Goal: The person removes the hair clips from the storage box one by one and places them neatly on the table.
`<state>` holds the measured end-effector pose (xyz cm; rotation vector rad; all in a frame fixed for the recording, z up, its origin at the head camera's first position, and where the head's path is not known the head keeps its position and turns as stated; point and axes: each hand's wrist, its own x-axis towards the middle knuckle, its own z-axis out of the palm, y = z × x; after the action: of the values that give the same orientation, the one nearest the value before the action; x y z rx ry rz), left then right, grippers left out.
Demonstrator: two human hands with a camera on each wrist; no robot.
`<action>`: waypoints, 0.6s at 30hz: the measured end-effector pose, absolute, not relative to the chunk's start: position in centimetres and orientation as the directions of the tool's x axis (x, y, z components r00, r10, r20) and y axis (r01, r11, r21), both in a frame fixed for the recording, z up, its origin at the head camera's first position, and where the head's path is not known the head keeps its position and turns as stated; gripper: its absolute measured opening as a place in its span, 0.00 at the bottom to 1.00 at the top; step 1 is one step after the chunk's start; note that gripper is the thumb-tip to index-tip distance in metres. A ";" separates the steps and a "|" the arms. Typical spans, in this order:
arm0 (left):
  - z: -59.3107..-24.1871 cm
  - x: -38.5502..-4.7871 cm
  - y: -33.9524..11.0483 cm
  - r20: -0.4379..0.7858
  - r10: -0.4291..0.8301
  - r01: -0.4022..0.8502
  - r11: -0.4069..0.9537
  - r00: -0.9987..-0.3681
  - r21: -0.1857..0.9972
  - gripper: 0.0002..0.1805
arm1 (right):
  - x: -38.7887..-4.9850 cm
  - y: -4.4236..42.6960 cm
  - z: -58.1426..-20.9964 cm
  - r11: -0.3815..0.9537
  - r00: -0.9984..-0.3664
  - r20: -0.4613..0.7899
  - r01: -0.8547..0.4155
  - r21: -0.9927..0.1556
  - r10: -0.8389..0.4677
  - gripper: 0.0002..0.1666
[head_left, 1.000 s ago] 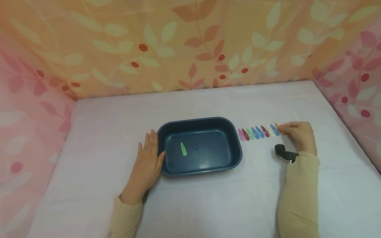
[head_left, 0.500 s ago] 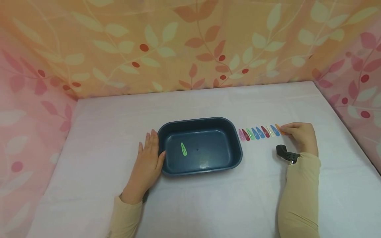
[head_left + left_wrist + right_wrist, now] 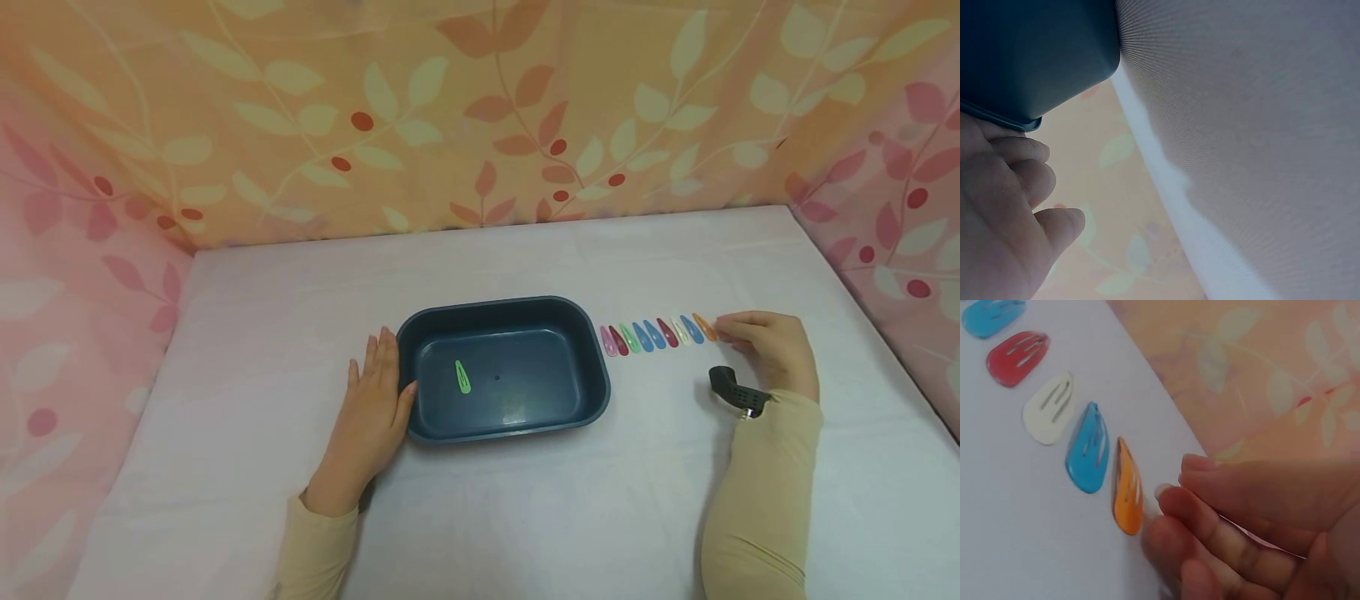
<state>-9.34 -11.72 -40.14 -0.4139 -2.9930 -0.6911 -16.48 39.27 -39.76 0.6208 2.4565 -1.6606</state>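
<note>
My left hand rests against the left end of a dark blue plastic tray, fingers extended along its outer side and thumb at the rim. In the left wrist view its fingertips show beside the tray wall. A green snap hair clip lies inside the tray. My right hand hovers just right of an orange hair clip, fingers loosely bent, nothing seen between them. That orange clip ends a row of hair clips; a blue clip and a white clip lie beside it.
The row continues left through red, blue and green clips to a pink clip beside the tray's right end. A white cloth covers the table. Patterned curtains stand behind it and at both sides.
My right hand has let go of the orange clip and shifted slightly right, leaving the clip at the end of the row. The left hand and tray stay still.
</note>
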 end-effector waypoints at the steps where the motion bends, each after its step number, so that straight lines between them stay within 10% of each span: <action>1: -40.1 -9.3 -11.7 0.099 0.247 0.265 0.865 -0.964 0.425 0.38 | -16.5 39.2 -39.7 0.299 -0.909 -0.323 0.395 -0.869 0.263 0.05; 18: -41.0 -9.2 -10.9 0.141 0.249 0.286 0.861 -0.958 0.420 0.38 | -17.2 34.9 -36.1 0.311 -0.981 -0.189 0.192 -0.931 0.040 0.06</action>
<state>-9.23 -10.89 -41.00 -0.4250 -2.9512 -0.6856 -17.17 34.86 -36.07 0.2171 2.4346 -1.7576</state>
